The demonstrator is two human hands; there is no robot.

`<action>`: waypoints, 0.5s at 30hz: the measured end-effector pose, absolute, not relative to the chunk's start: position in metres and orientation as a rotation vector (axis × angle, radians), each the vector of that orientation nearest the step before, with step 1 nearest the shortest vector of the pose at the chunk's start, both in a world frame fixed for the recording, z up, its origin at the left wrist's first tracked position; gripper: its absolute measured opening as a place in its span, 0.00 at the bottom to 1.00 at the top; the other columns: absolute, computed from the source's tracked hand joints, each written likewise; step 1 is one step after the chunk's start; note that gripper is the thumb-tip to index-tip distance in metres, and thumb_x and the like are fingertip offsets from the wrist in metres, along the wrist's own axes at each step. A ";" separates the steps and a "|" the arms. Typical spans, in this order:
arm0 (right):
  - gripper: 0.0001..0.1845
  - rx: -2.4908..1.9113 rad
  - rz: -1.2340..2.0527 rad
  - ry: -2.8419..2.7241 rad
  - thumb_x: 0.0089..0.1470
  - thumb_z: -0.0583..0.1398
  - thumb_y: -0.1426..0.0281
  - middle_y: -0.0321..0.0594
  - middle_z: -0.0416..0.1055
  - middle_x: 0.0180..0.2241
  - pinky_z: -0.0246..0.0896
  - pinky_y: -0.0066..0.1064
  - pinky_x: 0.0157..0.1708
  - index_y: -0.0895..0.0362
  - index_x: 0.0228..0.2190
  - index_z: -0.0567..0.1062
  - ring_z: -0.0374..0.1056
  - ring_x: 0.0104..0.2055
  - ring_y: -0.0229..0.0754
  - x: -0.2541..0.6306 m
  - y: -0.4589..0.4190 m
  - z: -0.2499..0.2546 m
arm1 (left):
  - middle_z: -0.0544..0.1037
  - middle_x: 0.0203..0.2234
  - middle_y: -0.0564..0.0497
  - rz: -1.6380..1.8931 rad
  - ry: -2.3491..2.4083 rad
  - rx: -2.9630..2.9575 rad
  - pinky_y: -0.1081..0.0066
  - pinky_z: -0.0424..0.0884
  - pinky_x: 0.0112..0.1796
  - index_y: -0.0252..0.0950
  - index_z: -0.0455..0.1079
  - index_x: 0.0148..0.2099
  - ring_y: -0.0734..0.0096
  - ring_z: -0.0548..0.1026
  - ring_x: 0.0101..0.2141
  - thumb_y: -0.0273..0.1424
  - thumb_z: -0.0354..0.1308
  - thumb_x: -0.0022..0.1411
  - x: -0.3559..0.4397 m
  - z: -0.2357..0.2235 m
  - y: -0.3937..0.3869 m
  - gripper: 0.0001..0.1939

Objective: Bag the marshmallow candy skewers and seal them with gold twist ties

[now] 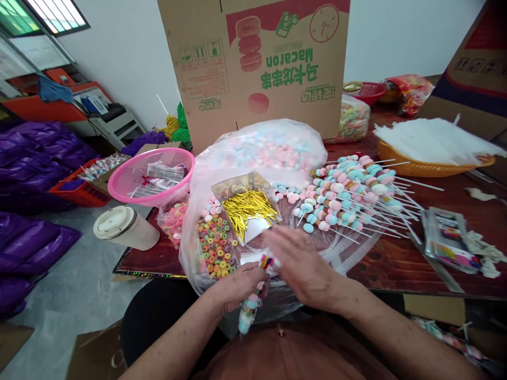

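My left hand [241, 285] is closed around a marshmallow skewer [250, 309] in a clear printed wrapper, tilted with its blue and pink end toward my body. Beside the wrapper's upper, colourfully printed end is my right hand [303, 264]; its fingers are smeared by motion, and I cannot tell whether they grip anything. Just beyond both hands, gold twist ties [249, 208] fill an open box. To the left of that box lie loose ring cereals [216, 245] on clear plastic. A pile of unwrapped marshmallow skewers [352, 192] rests to the right, sticks pointing right.
A large bag of marshmallows [269, 148] stands before a tall cardboard box [261, 68]. At left are a pink basket [114, 182] of wrappers and a lidded cup [130, 229]. An orange basket [428, 166] and flat printed wrappers [447, 237] sit at right.
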State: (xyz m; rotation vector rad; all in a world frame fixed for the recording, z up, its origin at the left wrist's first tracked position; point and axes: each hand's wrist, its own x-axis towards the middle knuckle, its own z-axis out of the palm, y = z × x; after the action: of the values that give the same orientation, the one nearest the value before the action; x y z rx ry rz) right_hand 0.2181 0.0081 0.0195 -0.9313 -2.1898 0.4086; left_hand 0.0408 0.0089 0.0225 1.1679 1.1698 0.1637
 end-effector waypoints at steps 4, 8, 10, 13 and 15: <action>0.18 -0.707 0.065 -2.772 0.54 0.48 0.79 0.50 0.71 0.40 0.45 0.52 0.53 0.59 0.45 0.67 0.62 0.47 0.50 0.221 0.004 0.014 | 0.68 0.24 0.53 -0.034 0.994 1.319 0.74 0.64 0.25 0.36 0.62 0.25 0.73 0.67 0.26 0.36 0.47 0.56 0.041 0.031 0.013 0.12; 0.08 -0.824 0.390 -2.857 0.50 0.51 0.78 0.46 0.70 0.27 0.52 0.49 0.48 0.60 0.29 0.69 0.65 0.35 0.46 0.218 -0.001 0.006 | 0.71 0.23 0.50 -0.258 0.942 1.892 0.71 0.65 0.26 0.37 0.64 0.29 0.68 0.69 0.25 0.35 0.46 0.58 0.041 0.030 0.012 0.10; 0.05 -1.016 0.985 -2.614 0.49 0.51 0.74 0.43 0.69 0.24 0.59 0.42 0.42 0.58 0.25 0.66 0.64 0.30 0.43 0.214 -0.005 0.003 | 0.73 0.26 0.46 -0.282 0.992 2.333 0.68 0.66 0.27 0.35 0.66 0.34 0.64 0.71 0.27 0.32 0.50 0.56 0.038 0.025 0.007 0.07; 0.09 -1.192 1.818 -2.039 0.49 0.46 0.69 0.31 0.56 0.12 0.61 0.32 0.24 0.54 0.19 0.59 0.58 0.16 0.37 0.204 -0.012 -0.002 | 0.72 0.27 0.45 -0.080 0.934 2.858 0.66 0.67 0.28 0.33 0.66 0.37 0.62 0.71 0.28 0.27 0.50 0.56 0.029 0.015 -0.004 0.06; 0.10 -1.152 2.231 -1.650 0.47 0.44 0.66 0.26 0.46 0.07 0.57 0.29 0.15 0.53 0.18 0.56 0.51 0.10 0.36 0.195 -0.013 -0.007 | 0.71 0.25 0.47 0.239 0.915 3.009 0.67 0.66 0.27 0.34 0.67 0.38 0.65 0.70 0.26 0.27 0.46 0.60 0.019 0.010 -0.012 0.08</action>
State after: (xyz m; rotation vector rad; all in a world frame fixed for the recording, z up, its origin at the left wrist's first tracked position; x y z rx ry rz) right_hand 0.1950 -0.0133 -0.0069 -1.1524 -1.6500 2.2313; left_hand 0.0193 -0.0121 0.0097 3.0092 0.9152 0.2386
